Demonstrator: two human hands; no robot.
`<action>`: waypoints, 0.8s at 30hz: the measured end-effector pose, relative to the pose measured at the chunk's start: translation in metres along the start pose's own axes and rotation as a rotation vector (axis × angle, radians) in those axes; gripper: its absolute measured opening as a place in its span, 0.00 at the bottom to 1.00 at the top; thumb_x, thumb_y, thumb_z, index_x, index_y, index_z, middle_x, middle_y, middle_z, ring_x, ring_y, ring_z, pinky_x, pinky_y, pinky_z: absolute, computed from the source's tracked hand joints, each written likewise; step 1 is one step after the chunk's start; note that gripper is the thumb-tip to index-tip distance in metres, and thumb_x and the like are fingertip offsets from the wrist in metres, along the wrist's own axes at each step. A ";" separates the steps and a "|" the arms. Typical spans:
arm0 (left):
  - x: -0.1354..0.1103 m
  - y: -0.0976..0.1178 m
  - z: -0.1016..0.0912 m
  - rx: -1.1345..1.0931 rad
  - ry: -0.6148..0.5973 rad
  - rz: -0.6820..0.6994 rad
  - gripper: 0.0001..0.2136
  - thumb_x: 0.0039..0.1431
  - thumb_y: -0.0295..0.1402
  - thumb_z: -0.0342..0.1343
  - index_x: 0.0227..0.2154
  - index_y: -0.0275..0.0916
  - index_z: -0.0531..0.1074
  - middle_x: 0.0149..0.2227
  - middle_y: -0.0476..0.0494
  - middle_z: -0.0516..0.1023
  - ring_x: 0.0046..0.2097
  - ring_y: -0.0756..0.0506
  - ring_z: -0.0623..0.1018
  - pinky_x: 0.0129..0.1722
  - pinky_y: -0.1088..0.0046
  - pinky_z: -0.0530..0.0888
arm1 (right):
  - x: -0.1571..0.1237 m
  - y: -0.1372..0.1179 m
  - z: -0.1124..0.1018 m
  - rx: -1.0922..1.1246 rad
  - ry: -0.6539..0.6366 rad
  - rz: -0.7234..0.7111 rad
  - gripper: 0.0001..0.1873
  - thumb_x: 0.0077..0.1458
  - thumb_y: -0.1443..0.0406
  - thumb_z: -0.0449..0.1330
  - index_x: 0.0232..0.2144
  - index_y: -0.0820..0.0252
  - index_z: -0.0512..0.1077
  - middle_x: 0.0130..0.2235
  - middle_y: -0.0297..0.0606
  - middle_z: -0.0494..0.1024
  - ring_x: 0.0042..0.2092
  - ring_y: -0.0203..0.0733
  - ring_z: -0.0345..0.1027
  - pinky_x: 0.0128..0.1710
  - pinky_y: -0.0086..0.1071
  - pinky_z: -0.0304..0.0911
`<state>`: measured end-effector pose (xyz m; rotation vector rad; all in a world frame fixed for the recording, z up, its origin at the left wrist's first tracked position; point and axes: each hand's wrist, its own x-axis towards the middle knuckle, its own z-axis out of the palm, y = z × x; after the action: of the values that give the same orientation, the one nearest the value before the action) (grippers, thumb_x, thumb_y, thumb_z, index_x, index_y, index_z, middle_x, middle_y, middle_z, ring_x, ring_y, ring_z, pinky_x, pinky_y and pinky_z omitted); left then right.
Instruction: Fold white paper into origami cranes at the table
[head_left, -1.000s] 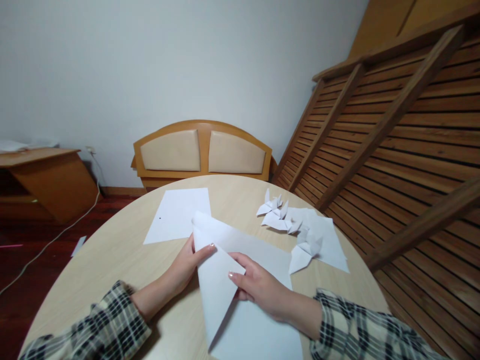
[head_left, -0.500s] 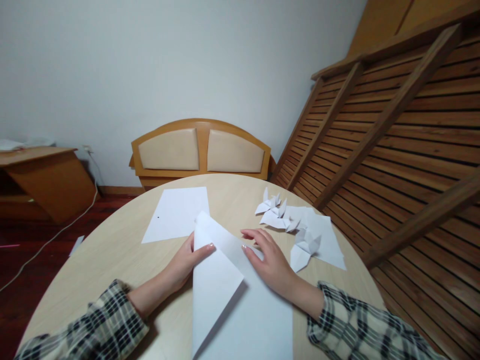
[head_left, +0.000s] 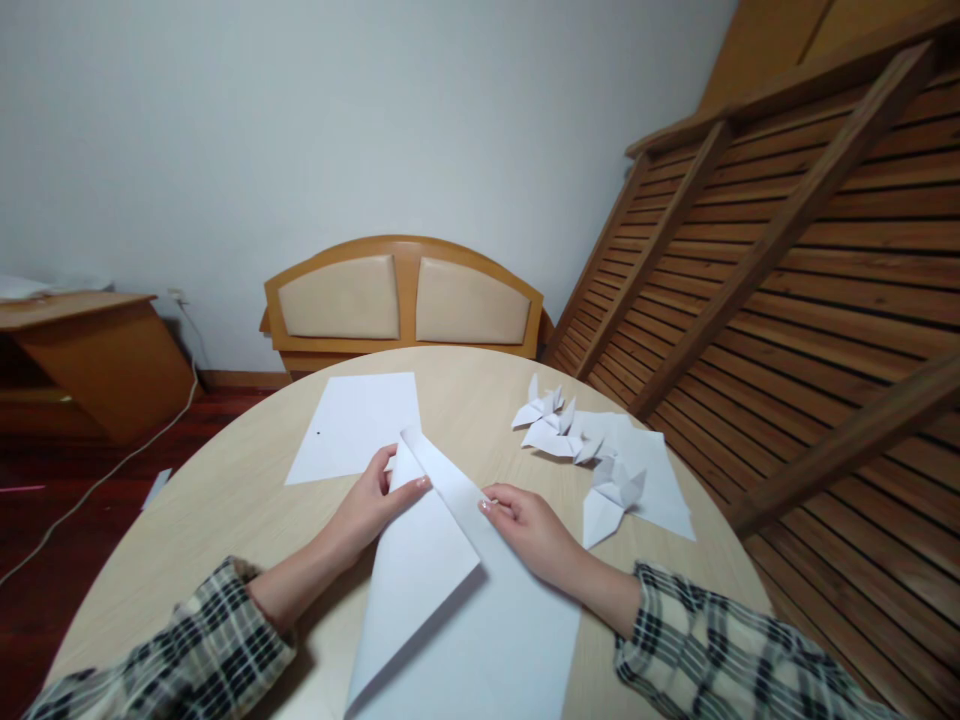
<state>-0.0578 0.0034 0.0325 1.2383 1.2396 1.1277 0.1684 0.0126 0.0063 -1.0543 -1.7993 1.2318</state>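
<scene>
A large white sheet of paper (head_left: 480,630) lies at the near side of the round table, its left part folded over into a pointed flap that stands slightly lifted. My left hand (head_left: 379,505) grips the paper's left edge near the top point, thumb on top and fingers behind. On the opposite slanted edge, my right hand (head_left: 529,525) pinches the paper between thumb and fingers. Several folded white paper figures (head_left: 551,425) with pointed tips stand beyond my right hand, and the nearest one (head_left: 606,505) sits just past its knuckles.
A flat white sheet (head_left: 360,425) with a small dark dot lies at the table's (head_left: 225,510) back left. More white sheets (head_left: 664,490) lie under the figures. Behind stands a padded headboard (head_left: 405,300); a slatted wooden frame (head_left: 787,250) leans at the right.
My right hand has closed from spread fingers into a pinch on the paper's slanted edge. The paper has turned slightly, its lower end swinging left. My left hand keeps its hold.
</scene>
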 end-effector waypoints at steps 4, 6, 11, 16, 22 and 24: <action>-0.003 0.009 0.000 0.163 0.042 -0.002 0.40 0.47 0.46 0.65 0.60 0.35 0.55 0.31 0.46 0.75 0.30 0.42 0.77 0.28 0.69 0.71 | 0.001 0.004 0.004 0.063 -0.016 0.058 0.13 0.59 0.58 0.57 0.38 0.62 0.72 0.33 0.38 0.78 0.33 0.39 0.71 0.31 0.29 0.59; -0.006 0.013 0.000 0.224 0.044 0.023 0.41 0.49 0.47 0.63 0.62 0.35 0.52 0.30 0.46 0.76 0.30 0.42 0.76 0.27 0.68 0.70 | 0.001 0.006 0.006 0.066 -0.004 0.085 0.13 0.58 0.57 0.57 0.37 0.62 0.71 0.30 0.36 0.77 0.30 0.38 0.69 0.28 0.28 0.57; -0.014 0.017 0.000 0.194 0.120 0.096 0.33 0.56 0.54 0.53 0.59 0.38 0.61 0.49 0.35 0.76 0.50 0.35 0.75 0.40 0.63 0.73 | 0.004 0.011 0.008 0.151 0.044 0.150 0.15 0.56 0.54 0.58 0.36 0.61 0.70 0.27 0.34 0.75 0.27 0.38 0.67 0.26 0.29 0.57; -0.017 0.020 0.001 -0.021 -0.106 -0.071 0.34 0.61 0.57 0.44 0.63 0.40 0.55 0.55 0.34 0.74 0.54 0.36 0.74 0.52 0.57 0.69 | 0.010 0.016 0.007 0.227 0.151 0.141 0.18 0.54 0.52 0.60 0.37 0.61 0.71 0.39 0.43 0.79 0.41 0.46 0.73 0.42 0.37 0.64; -0.021 0.026 -0.003 0.169 -0.262 0.034 0.33 0.63 0.56 0.41 0.63 0.38 0.59 0.60 0.34 0.69 0.61 0.36 0.67 0.63 0.57 0.58 | 0.011 0.012 0.006 0.330 0.160 0.164 0.20 0.51 0.51 0.62 0.38 0.60 0.72 0.41 0.44 0.79 0.45 0.49 0.73 0.48 0.41 0.63; -0.020 0.024 -0.007 0.214 -0.326 0.082 0.35 0.62 0.57 0.44 0.64 0.38 0.57 0.62 0.34 0.66 0.63 0.36 0.65 0.63 0.57 0.57 | 0.010 0.009 0.005 0.319 0.173 0.189 0.18 0.51 0.53 0.61 0.37 0.60 0.72 0.40 0.44 0.80 0.44 0.49 0.73 0.48 0.41 0.63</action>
<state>-0.0645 -0.0156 0.0573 1.5763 1.0877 0.8231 0.1616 0.0218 -0.0025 -1.1239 -1.3430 1.4362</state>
